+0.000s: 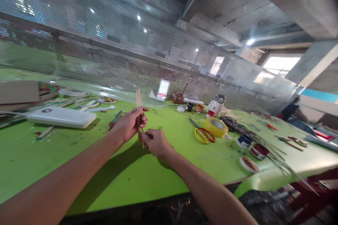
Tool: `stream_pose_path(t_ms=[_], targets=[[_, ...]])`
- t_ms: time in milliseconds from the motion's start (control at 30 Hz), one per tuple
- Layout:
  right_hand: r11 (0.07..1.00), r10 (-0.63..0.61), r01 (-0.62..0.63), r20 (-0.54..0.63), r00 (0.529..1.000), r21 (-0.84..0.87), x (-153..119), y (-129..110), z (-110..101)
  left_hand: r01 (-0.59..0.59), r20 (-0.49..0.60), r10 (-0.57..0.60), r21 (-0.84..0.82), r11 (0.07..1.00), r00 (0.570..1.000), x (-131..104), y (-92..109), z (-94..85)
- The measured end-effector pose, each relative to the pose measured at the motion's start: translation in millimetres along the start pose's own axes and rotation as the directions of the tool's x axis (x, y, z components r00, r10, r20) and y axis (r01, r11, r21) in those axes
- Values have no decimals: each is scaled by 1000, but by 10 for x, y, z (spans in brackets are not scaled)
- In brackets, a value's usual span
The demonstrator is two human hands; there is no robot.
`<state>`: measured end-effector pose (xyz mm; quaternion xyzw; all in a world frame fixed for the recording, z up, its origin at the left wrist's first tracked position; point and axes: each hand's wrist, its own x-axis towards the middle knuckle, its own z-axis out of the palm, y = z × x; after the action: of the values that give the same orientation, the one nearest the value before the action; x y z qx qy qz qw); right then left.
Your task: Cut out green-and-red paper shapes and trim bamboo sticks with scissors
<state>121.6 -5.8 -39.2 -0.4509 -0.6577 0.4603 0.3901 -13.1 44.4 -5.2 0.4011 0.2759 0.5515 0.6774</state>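
Note:
A small bunch of thin wooden sticks (139, 99) stands upright over the green table (169, 182). My left hand (132, 123) is closed round the middle of the bunch, and the pale tips rise above its fingers. Just below and to the right, my right hand (156, 142) pinches the lower end of the sticks between thumb and fingers. How many sticks there are is hard to make out. The two hands are close together, right hand lower.
At right lie scissors (202, 134) with yellow and red handles, a roll of yellow tape (216, 127), paint jars (244, 142) and long thin rods (264, 146). A white power bank (62, 116) lies at left. A perforated metal screen (118, 49) stands behind the table.

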Motion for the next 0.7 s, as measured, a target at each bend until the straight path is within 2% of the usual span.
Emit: stream_pose_path(t_ms=[100,167,300,400,467,533,633,700], targets=[[999,-11,9,55,998,49,-44,-49,-1,-23,57,24,-12,1000,998,33,46,-73],[999,-37,37,35,999,0,-53,-59,-1,-29,62,30,-15,999,998,49,91,-109],[951,-29,-2,-96,995,-310,20,-36,-37,-8,10,9,-22,1000,1000,51,194,-137],[880,-2,-84,-181,984,-467,189,-21,-215,22,-63,-23,-18,1000,998,64,232,-175],[824,27,-155,-235,972,-545,354,-33,-483,48,-124,-51,-26,999,991,85,217,-203],[739,72,-244,-286,955,-628,521,-64,-874,65,-172,-70,-35,997,983,105,177,-218],[569,120,-399,-408,905,-719,675,-111,-1535,70,-210,-76,-36,997,975,114,120,-204],[455,123,-478,-478,870,-752,682,-107,-1883,73,-222,-79,-35,997,972,105,110,-186]])
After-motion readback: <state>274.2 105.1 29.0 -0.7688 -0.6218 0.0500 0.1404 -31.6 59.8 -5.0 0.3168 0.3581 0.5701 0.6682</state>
